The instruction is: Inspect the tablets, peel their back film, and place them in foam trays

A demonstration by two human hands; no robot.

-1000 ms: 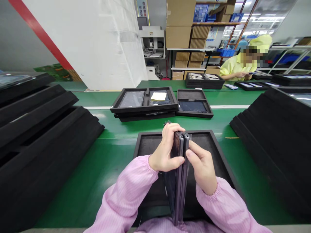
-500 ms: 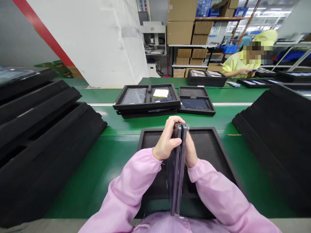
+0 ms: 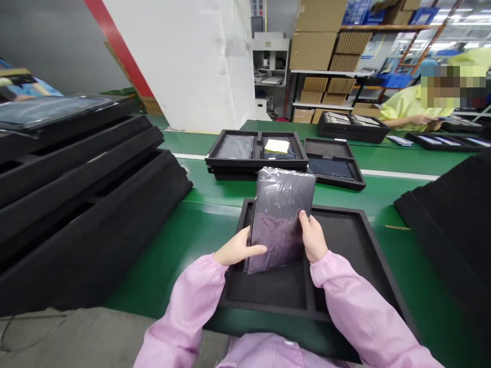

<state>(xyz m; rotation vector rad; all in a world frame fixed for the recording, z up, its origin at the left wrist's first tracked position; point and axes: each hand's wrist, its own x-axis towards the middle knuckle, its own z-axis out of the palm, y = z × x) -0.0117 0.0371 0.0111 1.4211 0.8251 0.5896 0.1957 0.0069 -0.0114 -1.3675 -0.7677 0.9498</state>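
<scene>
I hold a dark flat panel (image 3: 280, 214) wrapped in clear film, its broad face turned toward me, tilted up over a black foam tray (image 3: 356, 240). My left hand (image 3: 236, 248) grips the panel's lower left edge, thumb on its face. My right hand (image 3: 312, 237) is closed on the lower right edge, thumb on the front. Both arms wear pink sleeves. The tray lies on the green belt (image 3: 184, 235) right in front of me, and the panel's bottom edge hangs just above the tray's left compartment.
Stacks of black foam trays (image 3: 88, 194) slope at my left and more black trays (image 3: 452, 220) at my right. Further along the belt lie a two-pocket tray (image 3: 255, 153) with a yellow slip and another tray (image 3: 332, 163). A person in yellow (image 3: 414, 105) works at the far right; cardboard boxes fill shelves behind.
The panel, held edge-on before, has been turned so its face shows and has dropped toward the tray's left side. My view has swung to the left.
</scene>
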